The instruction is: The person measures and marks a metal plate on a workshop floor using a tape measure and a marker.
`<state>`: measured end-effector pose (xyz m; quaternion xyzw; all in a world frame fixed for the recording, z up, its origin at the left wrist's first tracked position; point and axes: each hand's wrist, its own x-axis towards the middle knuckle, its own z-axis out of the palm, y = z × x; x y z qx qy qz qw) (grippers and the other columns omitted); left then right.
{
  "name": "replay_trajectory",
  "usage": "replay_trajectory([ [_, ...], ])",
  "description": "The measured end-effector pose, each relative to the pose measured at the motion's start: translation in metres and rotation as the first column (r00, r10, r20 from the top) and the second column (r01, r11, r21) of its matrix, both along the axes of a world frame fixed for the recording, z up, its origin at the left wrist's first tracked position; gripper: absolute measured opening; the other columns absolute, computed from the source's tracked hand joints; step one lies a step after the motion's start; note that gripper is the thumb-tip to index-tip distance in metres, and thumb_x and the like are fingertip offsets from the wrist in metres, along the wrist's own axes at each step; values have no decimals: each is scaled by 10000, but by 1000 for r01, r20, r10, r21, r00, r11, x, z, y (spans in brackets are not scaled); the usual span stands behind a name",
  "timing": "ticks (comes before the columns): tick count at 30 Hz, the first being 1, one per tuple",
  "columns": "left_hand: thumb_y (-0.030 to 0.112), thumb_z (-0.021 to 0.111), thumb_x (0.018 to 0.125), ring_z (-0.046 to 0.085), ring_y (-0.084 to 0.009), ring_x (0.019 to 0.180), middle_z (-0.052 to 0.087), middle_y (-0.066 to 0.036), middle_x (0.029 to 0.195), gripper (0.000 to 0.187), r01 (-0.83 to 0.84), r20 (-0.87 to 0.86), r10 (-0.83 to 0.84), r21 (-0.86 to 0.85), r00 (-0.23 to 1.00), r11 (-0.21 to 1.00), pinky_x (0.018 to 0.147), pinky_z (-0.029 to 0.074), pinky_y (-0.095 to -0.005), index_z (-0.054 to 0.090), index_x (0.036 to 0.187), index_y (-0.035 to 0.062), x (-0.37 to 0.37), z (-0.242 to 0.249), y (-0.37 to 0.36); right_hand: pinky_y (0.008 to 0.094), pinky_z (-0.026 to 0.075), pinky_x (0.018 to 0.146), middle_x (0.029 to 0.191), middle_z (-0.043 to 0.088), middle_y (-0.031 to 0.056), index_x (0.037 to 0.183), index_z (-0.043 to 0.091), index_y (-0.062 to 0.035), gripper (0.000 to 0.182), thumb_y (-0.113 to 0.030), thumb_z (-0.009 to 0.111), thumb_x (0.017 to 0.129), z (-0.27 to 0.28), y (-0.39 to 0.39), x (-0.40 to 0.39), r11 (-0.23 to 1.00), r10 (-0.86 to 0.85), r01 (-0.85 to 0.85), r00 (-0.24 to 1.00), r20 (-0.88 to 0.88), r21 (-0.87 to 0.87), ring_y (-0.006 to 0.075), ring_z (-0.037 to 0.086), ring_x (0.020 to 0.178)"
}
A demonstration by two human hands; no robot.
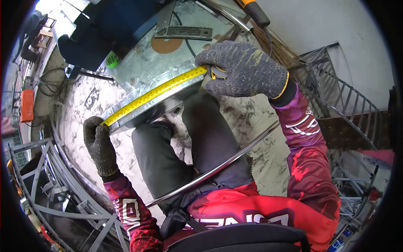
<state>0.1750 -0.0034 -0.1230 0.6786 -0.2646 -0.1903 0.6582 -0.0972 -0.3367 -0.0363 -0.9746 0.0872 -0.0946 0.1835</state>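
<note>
A yellow tape measure blade [155, 93] is drawn out along the near edge of a metal-topped bench [138, 63]. My right hand [249, 69], in a grey knit glove, is wrapped round the tape measure case [217, 72] at the right end of that edge. At the other end, my left hand [99, 145], in a darker glove, has its fingers closed on the tip of the blade at the bench corner. Across my lap lies a shiny metal tube [218, 166], which neither hand touches.
On the bench lie a set square [184, 32], a brown disc [166, 45] and a green-labelled round item [112, 59]. A yellow-and-black power tool [256, 12] sits at the far right. Metal frames [58, 185] and a ladder-like rack [348, 101] flank me.
</note>
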Motion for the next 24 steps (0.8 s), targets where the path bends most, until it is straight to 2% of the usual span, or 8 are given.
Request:
replay_trajectory([
  [1, 143, 652, 1001, 448, -49, 857, 542, 38, 1012, 174, 2, -2, -2, -10, 1000, 1000, 746, 372, -208, 619, 1158, 73, -1, 0, 0, 453, 555, 978, 1220, 692, 183, 1259, 685, -69, 533, -328, 819, 814, 4, 1, 0, 1000, -18, 20, 997, -71, 20, 369, 673, 1122],
  [3, 34, 614, 971, 504, -95, 912, 574, 4, 1016, 124, -58, -1, 58, -5, 998, 998, 823, 431, -257, 623, 1093, 55, -6, 2, -3, 453, 554, 980, 1222, 690, 181, 1262, 680, -67, 531, -319, 815, 814, 7, 3, 0, 1000, -26, 27, 996, -89, 8, 367, 672, 1125],
  [6, 34, 609, 968, 499, -95, 905, 573, 1, 1024, 118, -65, 12, 66, -29, 998, 997, 816, 431, -258, 620, 1084, 51, -6, -3, -4, 454, 553, 977, 1215, 688, 175, 1264, 672, -66, 523, -295, 805, 814, 5, 4, 2, 1000, -15, 15, 997, -82, -10, 364, 671, 1119],
  [7, 109, 643, 990, 465, -60, 869, 558, 20, 1027, 163, -12, 9, 12, -51, 1000, 999, 779, 387, -213, 623, 1145, 61, -5, -4, -3, 455, 553, 973, 1207, 688, 172, 1263, 669, -65, 515, -280, 800, 813, 4, 4, 2, 1000, -10, 8, 998, -59, -21, 363, 672, 1111],
  [10, 106, 651, 981, 470, -62, 873, 562, 19, 1032, 171, 16, -27, -19, -116, 999, 993, 781, 394, -218, 624, 1144, 59, -3, -8, -1, 449, 550, 971, 1197, 686, 163, 1260, 664, -65, 498, -255, 781, 815, 5, 4, 4, 1000, -5, 5, 997, -79, -9, 354, 672, 1098],
  [13, 103, 651, 979, 481, -70, 892, 566, 13, 1043, 187, -3, -76, -4, -91, 997, 996, 796, 403, -229, 623, 1157, 54, -3, -13, -1, 446, 546, 975, 1193, 687, 157, 1257, 664, -65, 492, -253, 776, 817, 7, 5, 4, 1000, -20, 22, 995, -100, 13, 348, 672, 1096],
  [18, 105, 654, 973, 505, -87, 937, 571, 2, 1051, 219, 25, -89, -38, -151, 995, 988, 846, 418, -242, 623, 1182, 49, -1, -16, 0, 445, 547, 970, 1179, 689, 148, 1246, 668, -70, 483, -250, 775, 811, 4, 4, 4, 1000, -9, 9, 998, -61, 4, 345, 674, 1081],
  [24, 109, 664, 967, 509, -81, 915, 575, 4, 1038, 224, 27, -46, -35, -163, 998, 986, 827, 423, -237, 619, 1178, 50, -1, -17, -2, 444, 546, 971, 1162, 697, 148, 1236, 674, -70, 485, -260, 778, 803, 2, 3, 3, 1000, -3, 3, 999, -34, 0, 349, 676, 1069],
])
